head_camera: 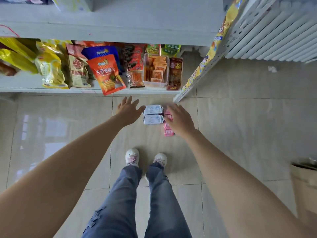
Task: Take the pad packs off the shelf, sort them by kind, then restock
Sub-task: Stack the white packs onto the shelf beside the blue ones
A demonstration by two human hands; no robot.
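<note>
Now | white pad packs (153,114) side by side on the floor (240,117), pink packs (167,124) touching at 3 o'clock | left hand (129,109) and right hand (180,119): fingers spread, holding nothing | likely light, soft, slick film; grip the long sides

**Pad packs sorted on the floor**

Two white pad packs (153,114) were laid flat on the tiled floor, one touching the other at its 6 o'clock side. At their 3 o'clock, pink pad packs (168,130) were set in a column just beside them, the upper ones largely hidden from view.
</note>
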